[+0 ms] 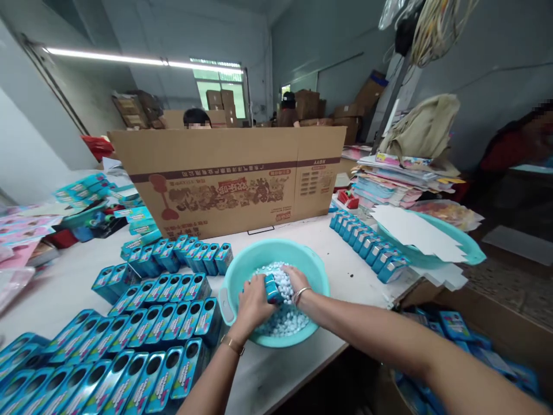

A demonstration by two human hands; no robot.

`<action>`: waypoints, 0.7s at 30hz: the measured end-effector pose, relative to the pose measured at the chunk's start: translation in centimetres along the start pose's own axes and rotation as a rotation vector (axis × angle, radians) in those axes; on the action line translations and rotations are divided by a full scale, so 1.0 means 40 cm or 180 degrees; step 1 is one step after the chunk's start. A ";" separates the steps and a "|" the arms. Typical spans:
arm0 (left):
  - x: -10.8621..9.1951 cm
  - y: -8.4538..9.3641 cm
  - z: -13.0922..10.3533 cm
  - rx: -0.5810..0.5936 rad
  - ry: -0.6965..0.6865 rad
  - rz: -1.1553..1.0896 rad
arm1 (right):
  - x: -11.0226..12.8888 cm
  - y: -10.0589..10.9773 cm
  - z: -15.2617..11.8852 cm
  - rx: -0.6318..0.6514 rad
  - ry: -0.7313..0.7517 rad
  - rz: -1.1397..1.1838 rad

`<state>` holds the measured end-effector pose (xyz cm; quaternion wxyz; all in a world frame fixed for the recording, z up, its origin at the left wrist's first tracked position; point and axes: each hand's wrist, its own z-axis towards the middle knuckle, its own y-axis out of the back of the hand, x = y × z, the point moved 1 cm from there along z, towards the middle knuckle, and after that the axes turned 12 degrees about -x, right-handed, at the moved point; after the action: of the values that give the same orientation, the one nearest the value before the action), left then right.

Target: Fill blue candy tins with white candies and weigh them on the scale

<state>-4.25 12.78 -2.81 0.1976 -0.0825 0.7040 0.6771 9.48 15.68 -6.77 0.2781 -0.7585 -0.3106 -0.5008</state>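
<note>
A round turquoise basin (319,276) stands at the table's front edge, holding many small pale candies (283,325). Over the basin my left hand (256,302) is wrapped round a small blue tin (271,288). My right hand (297,282) is in the candies just right of the tin, its fingers partly sunk among them; what they hold, if anything, is hidden. Rows of blue tins with round dark openings (166,323) stand to the left of the basin.
A large cardboard sheet (242,155) stands upright behind the basin. A row of blue tins (367,245) is on the right, beside a tray (470,248) with white card. An open carton (496,311) of blue packs is lower right. People are beyond the table.
</note>
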 end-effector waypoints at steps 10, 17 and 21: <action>-0.016 0.014 0.036 -0.0993 0.0410 -0.0946 | 0.094 -0.079 0.017 -0.0065 -0.0181 0.1024; 0.003 -0.005 0.048 -0.0961 0.0251 -0.0803 | 0.084 -0.076 0.015 0.0102 -0.0282 0.0963; -0.004 -0.013 0.049 -0.1014 0.0210 -0.0768 | 0.079 -0.067 0.006 0.0216 -0.0216 0.0842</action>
<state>-3.59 14.65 -3.23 0.2387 -0.2186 0.5791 0.7483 8.58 18.22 -3.61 0.3566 -0.7995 -0.2338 -0.4231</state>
